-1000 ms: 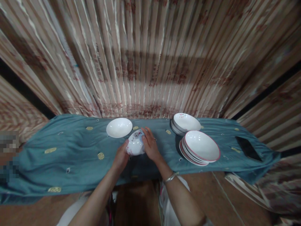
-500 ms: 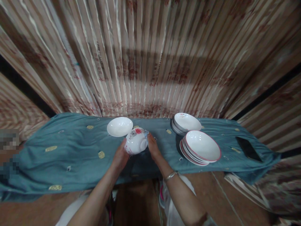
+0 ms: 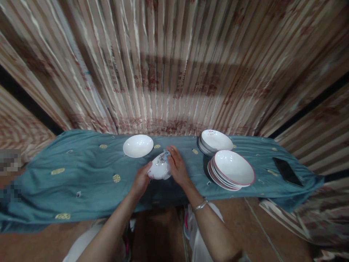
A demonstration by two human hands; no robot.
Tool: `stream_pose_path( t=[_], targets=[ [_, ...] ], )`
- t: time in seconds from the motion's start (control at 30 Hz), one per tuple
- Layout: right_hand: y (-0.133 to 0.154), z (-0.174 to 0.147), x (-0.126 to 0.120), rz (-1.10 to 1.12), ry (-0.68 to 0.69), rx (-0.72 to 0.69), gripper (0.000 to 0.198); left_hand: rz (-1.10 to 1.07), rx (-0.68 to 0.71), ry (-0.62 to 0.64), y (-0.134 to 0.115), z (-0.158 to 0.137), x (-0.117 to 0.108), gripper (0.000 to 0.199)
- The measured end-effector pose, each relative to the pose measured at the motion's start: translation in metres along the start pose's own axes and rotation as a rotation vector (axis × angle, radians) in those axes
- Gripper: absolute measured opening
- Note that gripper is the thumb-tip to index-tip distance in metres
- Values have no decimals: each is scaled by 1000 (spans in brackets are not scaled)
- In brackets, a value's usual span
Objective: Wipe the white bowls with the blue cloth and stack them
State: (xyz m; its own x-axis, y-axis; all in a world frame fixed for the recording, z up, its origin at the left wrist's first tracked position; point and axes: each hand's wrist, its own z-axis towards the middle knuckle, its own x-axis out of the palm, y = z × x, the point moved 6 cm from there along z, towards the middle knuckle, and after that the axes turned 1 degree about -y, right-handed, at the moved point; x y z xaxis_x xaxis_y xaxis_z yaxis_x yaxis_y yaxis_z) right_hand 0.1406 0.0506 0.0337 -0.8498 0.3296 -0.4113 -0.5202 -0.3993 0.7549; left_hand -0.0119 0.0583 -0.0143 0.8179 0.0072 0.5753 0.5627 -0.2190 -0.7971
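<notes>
A white bowl [image 3: 157,169] with a flower pattern is held tilted over the table, its outside and base facing me. My left hand [image 3: 142,179] is closed on the bowl's left edge, thumb on the outer wall. Against the right side of the bowl, my right hand [image 3: 177,168] presses a small pale bluish cloth [image 3: 165,154], which shows between its fingers and the wall. Just behind the bowl, a plain white dish [image 3: 138,146] rests on the table.
The table has a teal cloth with yellow motifs [image 3: 95,174]. To the right stand a stack of red-rimmed bowls [image 3: 235,168] and, behind it, a stack of flower-patterned bowls [image 3: 216,141]. A black phone [image 3: 287,171] lies farther right. A pleated curtain [image 3: 169,72] hangs behind.
My right hand has moved from the bowl's right edge up onto its outer wall with the cloth. The bowl has turned, so its red flower no longer shows.
</notes>
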Motion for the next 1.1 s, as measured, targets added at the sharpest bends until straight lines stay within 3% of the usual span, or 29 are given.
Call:
stream_pose_path(
  t=[0.13,0.3,0.43,0.73,1.1],
  targets=[
    [-29,8,8,93,-51,108,49,-33,-24,-29,-3,1,-3,39],
    [-79,10,25,251,-74,386,51,-91,-19,-47,-8,1,-2,36],
    [-95,6,33,318,-105,466,48,-130,-41,-104,-8,0,-3,30],
    [-88,-4,32,202,-160,463,54,-189,-164,-124,6,2,-4,44],
    [-61,-37,29,90,-143,329,57,-262,-145,-89,6,10,11,43]
  ],
)
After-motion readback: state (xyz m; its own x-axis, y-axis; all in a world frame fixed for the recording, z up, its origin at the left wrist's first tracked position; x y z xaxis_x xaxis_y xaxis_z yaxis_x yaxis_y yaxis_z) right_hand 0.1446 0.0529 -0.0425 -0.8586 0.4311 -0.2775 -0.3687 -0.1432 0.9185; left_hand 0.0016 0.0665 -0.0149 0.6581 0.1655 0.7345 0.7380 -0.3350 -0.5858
